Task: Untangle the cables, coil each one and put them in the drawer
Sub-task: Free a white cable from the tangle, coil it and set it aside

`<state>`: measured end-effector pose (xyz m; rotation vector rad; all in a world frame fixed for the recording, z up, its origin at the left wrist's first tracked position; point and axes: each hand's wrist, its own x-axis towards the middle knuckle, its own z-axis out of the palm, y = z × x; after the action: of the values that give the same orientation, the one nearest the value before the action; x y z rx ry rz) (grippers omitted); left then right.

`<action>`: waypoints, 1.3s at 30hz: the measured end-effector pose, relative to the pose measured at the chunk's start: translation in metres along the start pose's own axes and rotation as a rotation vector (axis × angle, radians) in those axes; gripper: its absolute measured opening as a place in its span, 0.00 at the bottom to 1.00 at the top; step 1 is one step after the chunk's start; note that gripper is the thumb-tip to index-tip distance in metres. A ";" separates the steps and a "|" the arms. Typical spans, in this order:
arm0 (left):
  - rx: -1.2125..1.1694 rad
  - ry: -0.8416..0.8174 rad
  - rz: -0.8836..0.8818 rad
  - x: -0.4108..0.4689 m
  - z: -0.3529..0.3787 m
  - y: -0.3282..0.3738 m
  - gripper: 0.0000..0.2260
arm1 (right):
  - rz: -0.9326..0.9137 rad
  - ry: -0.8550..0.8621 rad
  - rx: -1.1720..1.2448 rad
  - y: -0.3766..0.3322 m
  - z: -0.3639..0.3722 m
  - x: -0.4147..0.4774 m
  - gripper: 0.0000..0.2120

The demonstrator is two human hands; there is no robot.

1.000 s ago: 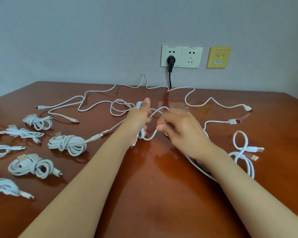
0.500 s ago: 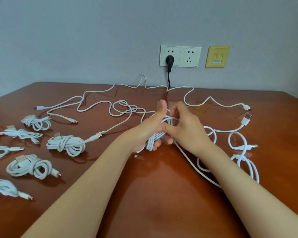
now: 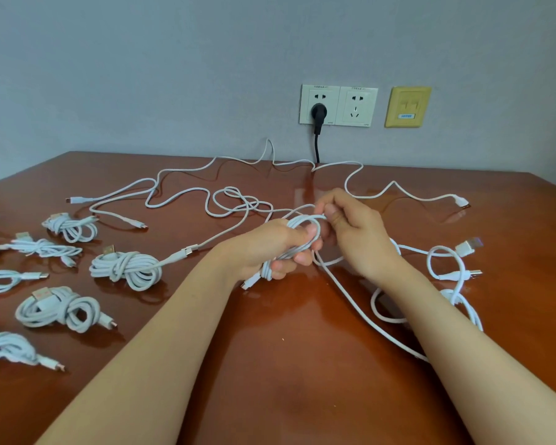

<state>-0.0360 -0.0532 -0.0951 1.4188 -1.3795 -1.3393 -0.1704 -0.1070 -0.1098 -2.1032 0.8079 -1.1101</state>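
My left hand (image 3: 270,248) grips a small coil of white cable (image 3: 297,244) above the middle of the brown table (image 3: 270,364), loops wrapped round its fingers. My right hand (image 3: 357,236) pinches the same cable at the top of the coil; the slack strand (image 3: 366,319) trails down to the right under my right forearm. Loose tangled white cables (image 3: 228,200) sprawl across the far half of the table. More loose cable with USB plugs (image 3: 456,274) lies to the right. No drawer is in view.
Several finished white coils lie at the left, among them one (image 3: 126,268) near my left forearm and one (image 3: 58,308) closer in. A black plug (image 3: 318,112) sits in the wall socket, its cord dropping behind the table. A yellow wall plate (image 3: 406,107) is beside it.
Both hands have come together; another loop has been wound onto the coil in my left hand. The slack strand at the right has shortened and shifted toward me.
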 end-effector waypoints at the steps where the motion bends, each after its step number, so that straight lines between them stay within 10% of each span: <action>1: -0.033 -0.022 0.012 0.000 -0.002 -0.002 0.14 | 0.006 0.022 -0.049 0.001 -0.002 0.000 0.14; 9: -0.251 0.249 0.108 0.009 -0.008 -0.005 0.17 | -0.014 -0.046 -0.551 0.002 -0.002 -0.002 0.09; 26: -0.199 0.524 0.129 0.016 -0.015 -0.004 0.19 | -0.130 -0.224 -0.525 -0.008 0.003 -0.006 0.09; 33: -0.182 0.479 0.067 0.014 -0.017 -0.002 0.26 | 0.047 -0.047 -0.047 -0.012 0.003 -0.001 0.12; 39: -0.066 0.376 -0.015 0.012 -0.017 -0.006 0.37 | 0.165 0.049 -0.499 -0.015 -0.007 -0.003 0.20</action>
<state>-0.0199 -0.0669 -0.0995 1.5445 -1.0693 -1.0487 -0.1741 -0.0972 -0.0971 -2.3536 1.3703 -0.9419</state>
